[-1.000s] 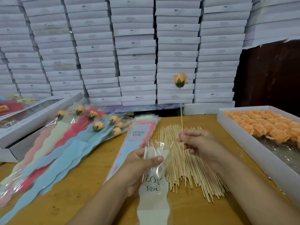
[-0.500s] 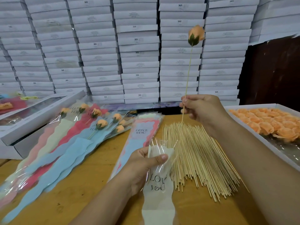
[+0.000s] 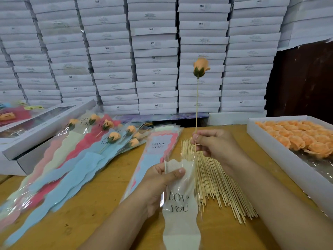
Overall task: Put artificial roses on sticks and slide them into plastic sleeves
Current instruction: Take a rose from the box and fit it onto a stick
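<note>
Stick pinched in right hand.

Both hands raised ahead of the body, each closed on an item.
Left hand: forearm entering from lower left, thumb laid across the front, fingers behind, pinching grip. Right hand: forearm entering from lower right, held higher and farther forward, fingers curled, thumb and forefinger pinched together.

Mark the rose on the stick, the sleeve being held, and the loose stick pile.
rose (image 3: 200, 66), head view, orange petals
sleeve (image 3: 179, 204), head view, printed front
stick pile (image 3: 214, 184), head view, pile's middle
</note>
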